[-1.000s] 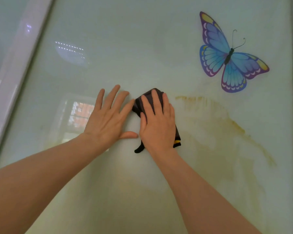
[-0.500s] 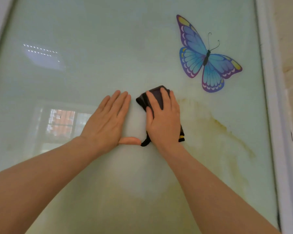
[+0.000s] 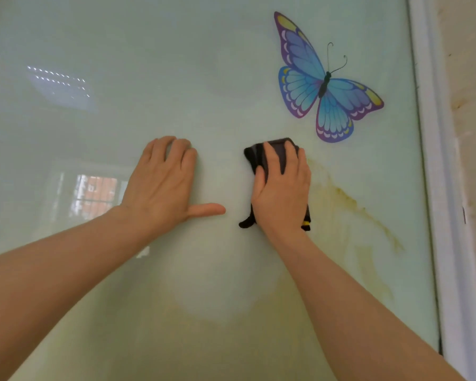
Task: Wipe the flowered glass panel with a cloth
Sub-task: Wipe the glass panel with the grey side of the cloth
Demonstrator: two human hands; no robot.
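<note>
right hand: lying flat on top of a dark cloth, fingers mostly straight, pushing it against the glass. Looks like pressing, not gripping, probably so the whole pad of fabric rubs at once.

left hand: spread open, palm on the glass, thumb sticking out toward 3 o'clock, nothing in it. Reads as a brace, so the person can lean in while the other hand scrubs.

cloth: bunched under the right palm, dark ends poking out at 12 and at 6, with a little yellow bit at the lower edge.

glass panel: pale green and glossy, filling most of the view, window reflection off at 9 o'clock from the left hand.

yellowish stain: starts right at the cloth's 3 o'clock edge and trails off toward 5 o'clock. Pretty clearly the target, so the job isn't done.

butterfly decal: at about 1 o'clock from the cloth, close by. Worth wiping around gently, its edges could lift.

white frame: far right, at 3 o'clock.
</note>
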